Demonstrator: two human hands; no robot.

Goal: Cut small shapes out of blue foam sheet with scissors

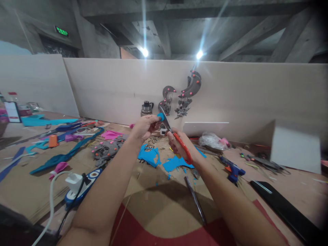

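Between its fingertips, my left hand pinches a small blue piece. My right hand is closed on the red-handled scissors, whose blades point up and left against the blue piece. Below both hands, cut blue sheets and small blue scraps lie on the cardboard. A pen-like stick rests on the cardboard near my right forearm.
A blue glue gun and a black case lie at the right. Grey felt pieces and a power strip with cables are at the left. A bottle stands by the white partition, where grey crescents hang.
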